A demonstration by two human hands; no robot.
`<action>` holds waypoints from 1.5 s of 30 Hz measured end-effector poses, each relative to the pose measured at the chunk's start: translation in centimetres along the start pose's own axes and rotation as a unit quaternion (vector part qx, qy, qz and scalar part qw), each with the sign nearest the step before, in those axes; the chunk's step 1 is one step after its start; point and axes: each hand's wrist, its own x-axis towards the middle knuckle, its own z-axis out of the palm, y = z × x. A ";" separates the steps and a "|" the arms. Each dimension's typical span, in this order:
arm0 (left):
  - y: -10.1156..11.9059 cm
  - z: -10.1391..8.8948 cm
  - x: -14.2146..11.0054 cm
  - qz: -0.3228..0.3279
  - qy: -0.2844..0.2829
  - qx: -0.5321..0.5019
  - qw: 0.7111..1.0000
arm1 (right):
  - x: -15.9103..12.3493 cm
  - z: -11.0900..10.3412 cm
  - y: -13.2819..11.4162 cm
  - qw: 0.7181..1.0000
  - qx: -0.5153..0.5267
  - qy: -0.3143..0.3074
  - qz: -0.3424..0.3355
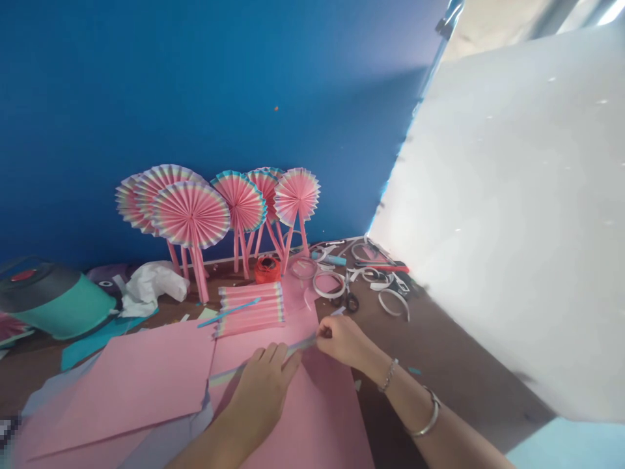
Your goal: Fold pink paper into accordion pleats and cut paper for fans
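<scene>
A blue wall (195, 98) fills the background, and a large white board (502, 215) leans in at the right, cutting off that side of the brown tabletop (439, 365). Broad pink paper sheets (122, 391) are spread across the front. Round pleated paper fans (190, 215) on pink sticks are stood against the wall, their rims edged in blue. A stack of pleated pink strips (251, 309) is laid just above the sheets.

A narrow paper strip (254, 361) is held over the pink sheet: it is pinched at its far end by the curled fingers of the right hand (342, 342), while the straight, relaxed fingers of the left hand (258, 397) are laid across it. Part of the strip is hidden by the hands.

Black-handled scissors (346, 301) and curled paper offcuts (329, 284) are scattered beyond. A crumpled white tissue (151, 286) and a teal-and-black object (58, 299), cut off by the frame, are seen at left.
</scene>
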 end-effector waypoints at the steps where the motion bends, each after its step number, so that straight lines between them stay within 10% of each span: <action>1: 0.0 0.1 0.0 0.001 0.001 0.002 1.000 | 0.0 0.0 0.0 1.000 0.003 -0.004 0.002; 20: 0.0 0.3 -0.1 0.012 0.020 0.017 1.000 | 0.1 -0.3 0.8 0.975 0.209 -0.071 0.001; 45: 0.2 0.5 -0.3 0.024 0.034 0.047 0.998 | 0.7 0.5 1.1 0.997 0.074 -0.020 -0.017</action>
